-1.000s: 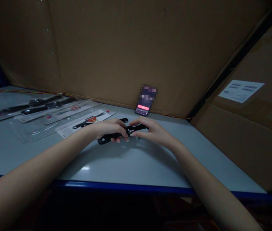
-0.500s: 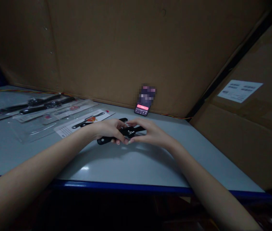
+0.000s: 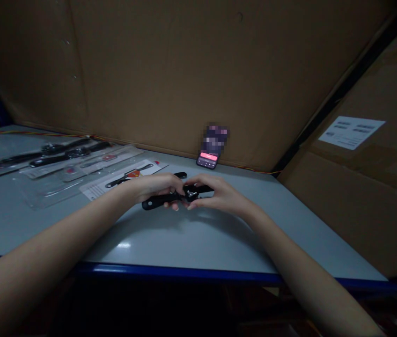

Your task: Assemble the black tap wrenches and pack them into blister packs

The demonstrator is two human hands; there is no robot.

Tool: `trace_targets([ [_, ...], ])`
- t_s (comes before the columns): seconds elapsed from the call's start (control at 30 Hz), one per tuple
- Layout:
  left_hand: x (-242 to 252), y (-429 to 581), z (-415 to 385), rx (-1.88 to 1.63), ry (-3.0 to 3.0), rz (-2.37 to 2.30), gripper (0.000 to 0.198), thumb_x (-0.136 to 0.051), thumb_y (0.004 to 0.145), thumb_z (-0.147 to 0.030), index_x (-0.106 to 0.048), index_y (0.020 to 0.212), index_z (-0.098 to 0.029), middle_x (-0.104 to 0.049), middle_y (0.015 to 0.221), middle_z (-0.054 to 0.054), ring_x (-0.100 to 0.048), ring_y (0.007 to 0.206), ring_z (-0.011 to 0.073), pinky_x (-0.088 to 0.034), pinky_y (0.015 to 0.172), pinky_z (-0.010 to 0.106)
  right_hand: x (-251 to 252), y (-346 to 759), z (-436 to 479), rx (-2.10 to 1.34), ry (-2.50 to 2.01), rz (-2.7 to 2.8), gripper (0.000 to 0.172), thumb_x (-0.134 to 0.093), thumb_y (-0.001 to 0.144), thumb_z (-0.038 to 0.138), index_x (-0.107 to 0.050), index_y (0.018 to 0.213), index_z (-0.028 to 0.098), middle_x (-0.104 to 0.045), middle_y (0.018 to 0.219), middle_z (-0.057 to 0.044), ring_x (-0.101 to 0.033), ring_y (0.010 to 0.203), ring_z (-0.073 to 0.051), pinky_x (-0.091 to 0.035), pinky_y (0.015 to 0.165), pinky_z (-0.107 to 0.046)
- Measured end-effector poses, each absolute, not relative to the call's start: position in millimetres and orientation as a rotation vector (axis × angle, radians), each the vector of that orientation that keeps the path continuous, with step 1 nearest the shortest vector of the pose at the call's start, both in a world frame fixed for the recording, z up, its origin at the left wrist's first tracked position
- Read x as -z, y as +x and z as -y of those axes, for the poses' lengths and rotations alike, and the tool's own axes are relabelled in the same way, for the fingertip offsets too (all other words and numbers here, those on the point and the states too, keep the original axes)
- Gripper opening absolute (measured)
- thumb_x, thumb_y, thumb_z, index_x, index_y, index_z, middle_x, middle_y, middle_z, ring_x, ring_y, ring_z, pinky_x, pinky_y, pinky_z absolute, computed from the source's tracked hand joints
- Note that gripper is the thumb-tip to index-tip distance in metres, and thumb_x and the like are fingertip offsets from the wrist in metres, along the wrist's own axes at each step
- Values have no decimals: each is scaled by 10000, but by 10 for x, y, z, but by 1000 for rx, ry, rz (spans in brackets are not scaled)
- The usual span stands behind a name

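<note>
A black watch strap (image 3: 159, 201) with a small metal buckle (image 3: 190, 191) lies across my two hands, just above the grey table. My left hand (image 3: 156, 187) grips the long strap section, and a shorter black end (image 3: 180, 175) shows behind it. My right hand (image 3: 219, 194) pinches the strap's other end beside the buckle. The fingers of both hands meet around the buckle and hide part of it.
Several clear plastic packs of watch straps (image 3: 68, 161) lie on the table's left side. A phone (image 3: 208, 159) leans against the cardboard wall (image 3: 184, 70) behind. Cardboard with a white label (image 3: 351, 133) stands to the right. The table's blue front edge (image 3: 170, 270) runs below my forearms.
My hands have drawn slightly closer around the buckle. The strap has shifted a little in my fingers, and its right end now shows less beyond my right hand.
</note>
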State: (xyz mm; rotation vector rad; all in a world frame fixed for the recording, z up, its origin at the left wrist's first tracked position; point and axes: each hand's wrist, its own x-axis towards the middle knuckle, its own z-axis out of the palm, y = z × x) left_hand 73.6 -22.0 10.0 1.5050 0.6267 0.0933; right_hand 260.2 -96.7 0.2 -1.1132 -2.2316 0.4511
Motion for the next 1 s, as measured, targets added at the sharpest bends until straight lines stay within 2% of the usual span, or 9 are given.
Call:
trace_targets([
  [0.17,-94,695,200,-91,1619,-551,395,-652,678,-168,-540,1050,-98,-690,849,85,-584,526,80,-361,438,190,-38,2704,943,-647,-1142,2181,515,-721,661,323,-552,1140,241,-609,1102,-39,-566,1008,-195,-429,889,-385],
  [0.27,-95,689,206,-73,1660,-561,397,-674,661,-153,-544,1033,-101,-694,877,97,-579,512,71,-348,429,183,-14,2762,910,-705,-1192,2123,513,-738,637,321,-569,1111,223,-624,1017,-39,-585,935,-183,-445,854,-360],
  [0.4,-88,697,219,-57,1671,-554,396,-697,636,-145,-550,1002,-107,-699,872,97,-577,496,72,-340,415,180,11,2785,884,-829,-1238,2085,417,-728,645,338,-608,1021,203,-632,850,-11,-595,796,-156,-467,754,-316],
  [0.6,-93,693,230,-37,1668,-544,359,-683,648,-156,-545,976,-116,-701,875,98,-596,518,83,-338,417,180,-4,2779,900,-859,-1242,2097,416,-716,662,353,-600,1028,193,-624,812,-5,-586,747,-147,-460,686,-294],
  [0.7,-91,690,216,-50,1667,-552,375,-685,647,-153,-546,994,-120,-702,855,82,-598,523,82,-346,425,180,-30,2774,929,-745,-1230,2150,428,-709,672,350,-586,1055,204,-626,886,-18,-586,820,-157,-458,736,-305],
  [0.8,-86,692,201,-74,1665,-570,357,-682,655,-152,-552,984,-111,-701,863,82,-586,514,69,-352,427,177,-63,2757,963,-473,-1199,2191,373,-689,701,341,-577,1031,208,-608,975,-38,-562,909,-169,-439,790,-314],
  [1.0,-78,710,194,-135,1638,-619,358,-690,644,-146,-550,969,-88,-702,855,95,-577,502,61,-355,430,178,-61,2674,977,-6,-1157,2326,182,-584,804,372,-560,828,194,-573,824,-27,-513,788,-150,-391,703,-281],
])
